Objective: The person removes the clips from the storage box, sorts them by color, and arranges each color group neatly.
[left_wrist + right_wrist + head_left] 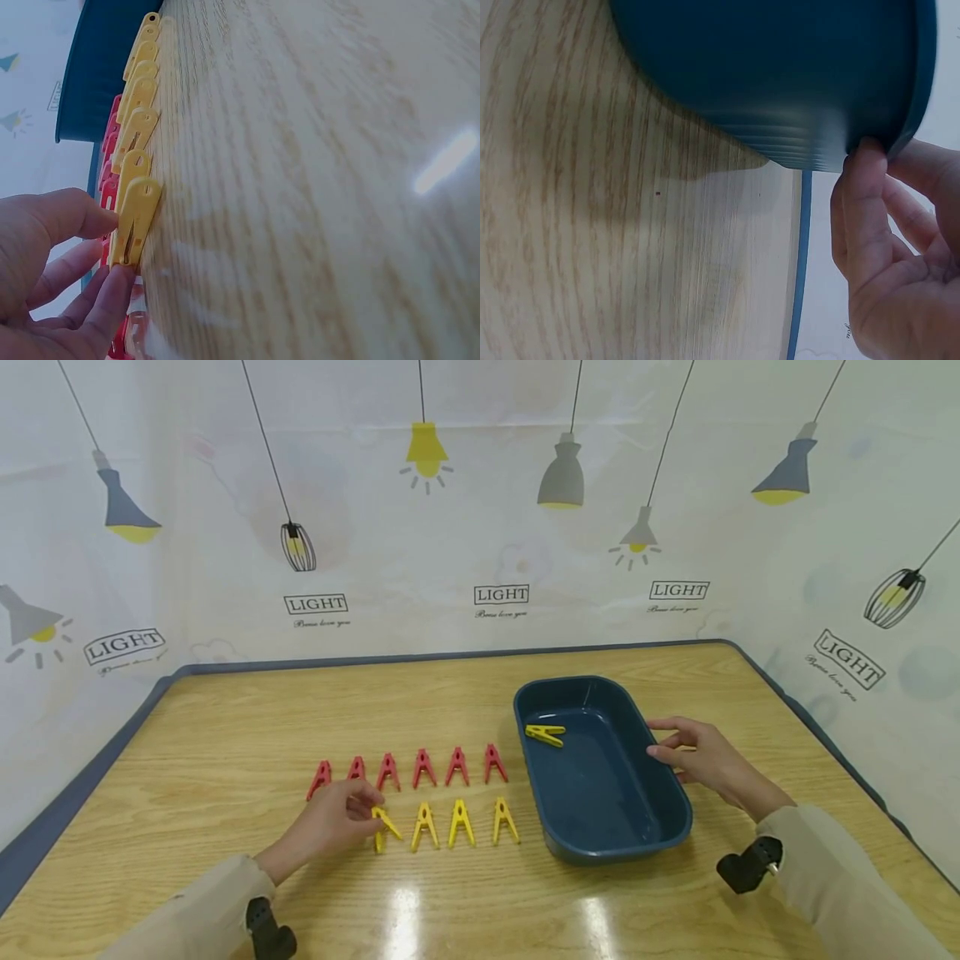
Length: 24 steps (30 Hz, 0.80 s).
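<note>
In the head view my left hand (341, 817) is at the left end of a row of yellow clothespins (461, 824). Its thumb and fingers pinch the leftmost yellow clothespin (137, 221), which still stands at the tabletop among the others. Behind them runs a row of several red clothespins (423, 768), partly covered by that hand at its left end. On the right, my right hand (708, 764) grips the rim of a dark blue plastic basin (558, 853), fingers on the outer wall. A single yellow clothespin (545, 735) lies inside the basin, near its left wall.
The wooden table (247, 718) has a dark blue border along its back and sides. A white backdrop (375, 543) printed with hanging lamps stands behind and beside it. Both sleeves carry a small black wrist camera (750, 865).
</note>
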Motion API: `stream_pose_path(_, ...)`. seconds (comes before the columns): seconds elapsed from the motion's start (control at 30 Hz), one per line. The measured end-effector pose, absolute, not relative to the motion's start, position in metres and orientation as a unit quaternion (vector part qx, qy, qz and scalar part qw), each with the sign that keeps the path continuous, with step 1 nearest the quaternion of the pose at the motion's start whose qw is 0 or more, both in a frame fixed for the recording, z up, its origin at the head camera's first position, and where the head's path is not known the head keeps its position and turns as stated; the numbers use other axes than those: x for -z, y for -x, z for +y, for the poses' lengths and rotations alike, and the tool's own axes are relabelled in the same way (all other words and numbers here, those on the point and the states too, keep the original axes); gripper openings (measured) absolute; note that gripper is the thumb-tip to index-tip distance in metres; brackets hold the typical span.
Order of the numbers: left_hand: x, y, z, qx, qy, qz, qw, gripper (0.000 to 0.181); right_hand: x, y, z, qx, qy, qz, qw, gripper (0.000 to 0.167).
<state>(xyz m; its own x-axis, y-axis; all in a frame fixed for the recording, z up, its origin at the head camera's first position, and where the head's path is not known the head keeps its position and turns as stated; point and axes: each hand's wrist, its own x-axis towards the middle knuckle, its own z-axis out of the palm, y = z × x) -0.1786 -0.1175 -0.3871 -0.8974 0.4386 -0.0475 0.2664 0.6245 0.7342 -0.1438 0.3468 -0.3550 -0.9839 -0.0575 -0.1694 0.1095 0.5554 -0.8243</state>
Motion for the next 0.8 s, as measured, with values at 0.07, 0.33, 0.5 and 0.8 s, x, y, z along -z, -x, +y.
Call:
stream_pose_path(0.07, 0.3878, 0.179, -0.1172, -0.387, -0.199, 0.894, 0.109, 0.021, 0.355, 0.1437, 0.3466, 0.471, -0.014, 0.878, 0.089, 0.057)
stream_pose_path(0.33, 0.3931, 0.1797, -0.1193, -0.417, -0.235, 0.872, 0.106, 0.021, 0.3546, 0.1434, 0.3467, 0.469, -0.013, 0.879, 0.087, 0.057)
stream_pose_path(0.5, 0.3925, 0.1774, -0.1206, -0.401, -0.205, 0.888, 0.088, 0.025, 0.3545, 0.1435, 0.3464, 0.47, -0.013, 0.878, 0.086, 0.058)
stream_pose_path(0.8, 0.3925, 0.176, -0.1254, -0.394, -0.215, 0.887, 0.108, 0.031, 0.354, 0.1431, 0.3457, 0.467, -0.017, 0.88, 0.087, 0.058)
